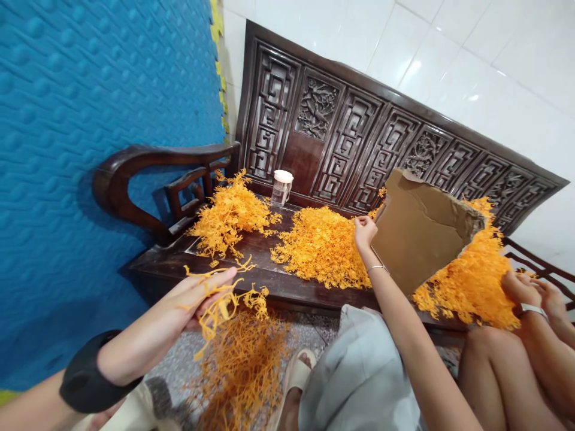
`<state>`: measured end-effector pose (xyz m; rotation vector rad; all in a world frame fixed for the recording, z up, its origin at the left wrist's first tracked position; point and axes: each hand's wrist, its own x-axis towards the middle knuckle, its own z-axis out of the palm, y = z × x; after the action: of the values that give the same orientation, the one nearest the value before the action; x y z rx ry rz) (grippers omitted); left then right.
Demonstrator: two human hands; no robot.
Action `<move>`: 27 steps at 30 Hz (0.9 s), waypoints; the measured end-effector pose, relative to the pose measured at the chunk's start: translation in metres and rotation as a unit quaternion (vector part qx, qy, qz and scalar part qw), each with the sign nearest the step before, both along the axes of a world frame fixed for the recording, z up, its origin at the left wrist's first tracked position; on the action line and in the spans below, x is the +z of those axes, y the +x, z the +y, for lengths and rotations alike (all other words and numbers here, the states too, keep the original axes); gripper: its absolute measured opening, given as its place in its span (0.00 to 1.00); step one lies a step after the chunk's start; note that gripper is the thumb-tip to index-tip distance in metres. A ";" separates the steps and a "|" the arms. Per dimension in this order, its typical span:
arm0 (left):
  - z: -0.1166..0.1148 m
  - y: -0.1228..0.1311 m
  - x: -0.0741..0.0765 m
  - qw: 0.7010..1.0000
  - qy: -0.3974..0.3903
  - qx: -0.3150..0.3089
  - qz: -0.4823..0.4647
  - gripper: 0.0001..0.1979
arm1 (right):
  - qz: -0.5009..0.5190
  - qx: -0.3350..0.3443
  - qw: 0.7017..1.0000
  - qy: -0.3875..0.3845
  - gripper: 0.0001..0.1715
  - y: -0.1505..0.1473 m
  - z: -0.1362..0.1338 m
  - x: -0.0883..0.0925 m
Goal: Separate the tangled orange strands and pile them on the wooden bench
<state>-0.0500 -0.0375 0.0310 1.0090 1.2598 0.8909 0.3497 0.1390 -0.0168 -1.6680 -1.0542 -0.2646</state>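
Left hand [193,297]: held at near left, in front of the worktop [254,244]. Its grip is closed loosely on orange strands [221,311], by which the fingers are crossed and partly hidden. A black wristband [90,371] is worn on that arm.

Right hand [365,231]: reached out over the worktop, just beside the left edge of a cardboard sheet [422,230]. Fingers are curled in; whether anything is held in that grip cannot be told. A thin bracelet [376,267] is worn.

Orange material is laid on the worktop in three piles: left pile [236,212], middle pile [327,251], right pile [476,281]. The cardboard is tilted up between the middle and right ones. A clear jug [281,190] with a pale lid is stood at the far side, near the carved backrest [303,157]. A darker orange heap [247,371] is spread on the floor below. At far right, a co-worker's hands [523,290] are placed beside the right pile.
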 end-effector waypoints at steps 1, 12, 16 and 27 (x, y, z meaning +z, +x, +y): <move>-0.001 0.000 0.001 1.000 0.000 0.003 0.005 0.15 | 0.004 -0.004 1.000 0.004 0.12 0.001 0.000 0.000; 0.000 -0.005 -0.007 1.000 0.012 -0.015 0.010 0.16 | 0.012 0.057 0.998 0.017 0.17 0.001 -0.002 -0.002; -0.002 -0.004 -0.004 1.000 0.002 -0.013 -0.005 0.17 | -0.026 0.081 0.996 0.009 0.18 -0.002 -0.004 -0.004; -0.001 0.003 0.005 1.000 -0.001 -0.014 0.008 0.17 | -0.281 0.054 0.956 -0.067 0.15 0.010 -0.016 -0.005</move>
<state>-0.0471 -0.0389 0.0363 1.0313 1.2572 0.8613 0.3594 0.1229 -0.0216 -1.6895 -1.6095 -0.6331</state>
